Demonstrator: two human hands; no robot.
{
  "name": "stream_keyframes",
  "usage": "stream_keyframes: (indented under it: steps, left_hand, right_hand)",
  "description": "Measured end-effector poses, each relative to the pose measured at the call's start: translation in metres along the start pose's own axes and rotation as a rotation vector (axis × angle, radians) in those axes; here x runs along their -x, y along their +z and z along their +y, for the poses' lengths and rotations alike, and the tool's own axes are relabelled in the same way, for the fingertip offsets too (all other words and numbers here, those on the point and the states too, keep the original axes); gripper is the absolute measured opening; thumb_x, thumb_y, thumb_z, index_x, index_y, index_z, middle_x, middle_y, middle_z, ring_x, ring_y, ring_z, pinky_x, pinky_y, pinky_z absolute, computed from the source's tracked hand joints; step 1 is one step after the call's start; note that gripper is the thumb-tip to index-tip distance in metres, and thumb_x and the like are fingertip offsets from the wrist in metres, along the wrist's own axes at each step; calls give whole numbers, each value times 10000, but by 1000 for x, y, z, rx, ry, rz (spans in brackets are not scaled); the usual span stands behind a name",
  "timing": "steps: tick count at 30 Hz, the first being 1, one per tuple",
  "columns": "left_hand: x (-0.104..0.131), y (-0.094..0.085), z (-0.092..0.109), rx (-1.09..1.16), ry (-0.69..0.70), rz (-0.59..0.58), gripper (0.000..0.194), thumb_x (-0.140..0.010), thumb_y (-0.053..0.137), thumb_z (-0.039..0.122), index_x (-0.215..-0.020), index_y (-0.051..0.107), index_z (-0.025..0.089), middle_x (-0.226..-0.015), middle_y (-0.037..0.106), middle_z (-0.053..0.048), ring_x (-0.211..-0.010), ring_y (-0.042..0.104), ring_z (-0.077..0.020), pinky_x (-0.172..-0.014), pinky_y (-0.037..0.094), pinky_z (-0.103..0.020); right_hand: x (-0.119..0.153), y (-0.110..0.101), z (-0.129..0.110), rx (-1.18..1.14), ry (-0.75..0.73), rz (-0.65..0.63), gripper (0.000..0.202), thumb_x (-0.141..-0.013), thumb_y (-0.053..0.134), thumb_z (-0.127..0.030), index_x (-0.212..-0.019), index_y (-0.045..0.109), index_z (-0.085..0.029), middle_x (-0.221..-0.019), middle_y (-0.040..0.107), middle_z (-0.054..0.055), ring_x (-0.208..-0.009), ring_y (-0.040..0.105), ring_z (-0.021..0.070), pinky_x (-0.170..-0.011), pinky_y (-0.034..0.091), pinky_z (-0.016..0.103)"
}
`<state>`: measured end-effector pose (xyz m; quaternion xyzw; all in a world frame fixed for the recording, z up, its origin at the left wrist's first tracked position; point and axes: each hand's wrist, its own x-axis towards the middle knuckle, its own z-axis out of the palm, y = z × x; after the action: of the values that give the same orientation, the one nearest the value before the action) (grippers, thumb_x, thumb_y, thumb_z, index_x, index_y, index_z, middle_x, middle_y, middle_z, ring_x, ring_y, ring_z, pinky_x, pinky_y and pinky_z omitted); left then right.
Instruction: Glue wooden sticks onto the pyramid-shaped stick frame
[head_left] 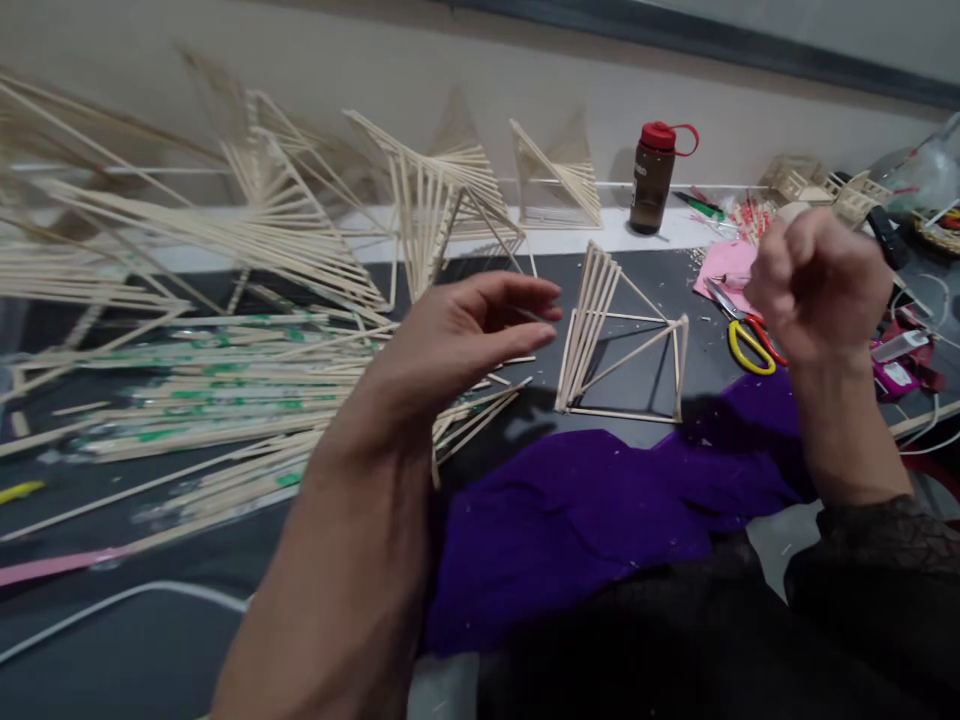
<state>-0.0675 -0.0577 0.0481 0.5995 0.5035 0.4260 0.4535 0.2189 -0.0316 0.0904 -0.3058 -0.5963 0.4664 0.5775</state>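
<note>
My left hand (480,325) hovers just left of a small frame of thin wooden sticks (592,325), its thumb and fingers apart with nothing plainly held. The frame stands on the dark table, with a fan of sticks on its left side and open triangles on its right. My right hand (821,280) is raised at the right, fingers curled in and slightly blurred; whatever they may hold is hidden. Below it lie scissors with yellow and red handles (752,348) beside a pink sheet (724,268). A purple cloth (577,500) is spread in front of the frame.
Bundles of wooden sticks (247,385) with green-marked wrapping cover the left. Behind them stand several larger twisted stick structures (300,240). A dark bottle with a red lid (651,185) stands by the wall. A white cable (150,590) runs at front left; a magenta device (896,378) lies right.
</note>
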Motion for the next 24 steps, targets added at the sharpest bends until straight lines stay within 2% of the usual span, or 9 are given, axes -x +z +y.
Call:
stream_keyframes:
  steps: [2, 4, 7, 10, 13, 15, 18, 21, 24]
  left_hand:
    - [23, 18, 26, 39, 122, -89, 510, -652, 822, 267, -1141, 686, 314, -1232, 667, 3, -811, 658, -145, -664, 515, -252]
    - [40, 43, 41, 82, 110, -298, 767, -595, 865, 235, -1301, 599, 373, -1391, 581, -3, -938, 671, -192, -656, 526, -248]
    - [50, 78, 39, 152, 76, -583, 900, -558, 882, 183, -1379, 547, 336, -1334, 617, -49, -1174, 608, -268, -822, 534, -279]
    - [54, 94, 23, 232, 46, -692, 823, -625, 842, 189, -1387, 546, 282, -1144, 700, -57, -1039, 661, -242, -797, 524, -283]
    - [65, 89, 14, 140, 30, -663, 338, -866, 639, 262, -1196, 687, 208, -711, 670, 3, -654, 624, -138, -617, 468, -225]
    - [78, 81, 13, 50, 86, -608, 296, -961, 497, 276, -1119, 725, 171, -533, 564, 41, -508, 535, -101, -551, 421, -200]
    - [103, 72, 14, -52, 263, -570, 295, -975, 494, 261, -1114, 729, 150, -592, 643, 19, -526, 563, -96, -573, 432, -196]
    - [126, 72, 14, -248, 444, -627, 230, -965, 521, 212, -987, 747, 177, -678, 694, 2, -592, 599, -104, -580, 422, -211]
    - [139, 78, 9, -528, 511, -620, 156, -936, 589, 250, -867, 723, 211, -721, 668, 25, -603, 577, -94, -537, 385, -223]
  right_hand:
    - [28, 13, -6, 42, 41, -271, 248, -846, 625, -317, -627, 558, -220, -615, 573, -27, -443, 490, 63, -455, 388, 221]
    - [50, 23, -11, 116, 78, -535, 191, -877, 615, -289, -694, 634, -236, -702, 661, 14, -630, 635, 124, -627, 524, 270]
    - [67, 30, -18, 167, 4, -874, 151, -907, 582, -232, -776, 658, -240, -781, 714, 41, -782, 691, 143, -771, 552, 275]
    - [72, 25, -25, 207, -58, -965, 131, -910, 580, -176, -818, 661, -224, -789, 722, 49, -806, 697, 136, -802, 545, 255]
    - [74, 9, -30, 252, -71, -885, 128, -891, 601, -141, -870, 703, -216, -824, 724, 56, -794, 697, 139, -753, 545, 249]
    - [71, -6, -28, 291, -123, -727, 139, -856, 637, -113, -879, 734, -210, -808, 720, 51, -775, 692, 149, -714, 542, 259]
    - [54, -34, -11, 352, -180, -411, 161, -803, 674, -59, -817, 759, -195, -744, 710, 41, -757, 679, 165, -703, 533, 292]
    - [26, -62, 17, 391, -304, -56, 162, -703, 732, -40, -745, 776, -190, -726, 714, 45, -750, 680, 164, -727, 513, 306]
    - [7, -76, 36, 688, -442, 216, 79, -638, 794, -134, -671, 743, -185, -730, 701, 41, -766, 669, 153, -751, 500, 303]
